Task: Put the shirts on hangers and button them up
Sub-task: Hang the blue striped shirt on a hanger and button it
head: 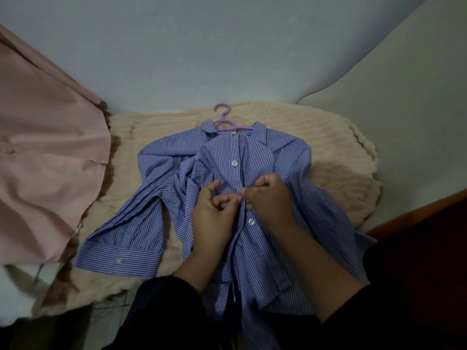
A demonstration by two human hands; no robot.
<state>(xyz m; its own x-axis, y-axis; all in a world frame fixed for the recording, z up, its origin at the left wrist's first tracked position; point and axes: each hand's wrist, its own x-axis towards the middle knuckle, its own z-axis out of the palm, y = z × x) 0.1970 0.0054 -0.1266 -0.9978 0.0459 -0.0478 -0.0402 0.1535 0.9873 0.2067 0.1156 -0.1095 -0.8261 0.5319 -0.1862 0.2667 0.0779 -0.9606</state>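
Both hands meet at the placket of a blue striped shirt (265,173) spread on a cream blanket (341,173). The left hand (214,210) and right hand (267,200) each pinch a front edge in a tight grip; aligning button and hole squarely should ease fastening. Beyond, a purple hanger (225,122) sits in the collar.

Pale blue wall (177,46) behind a cream fluffy blanket (328,152).
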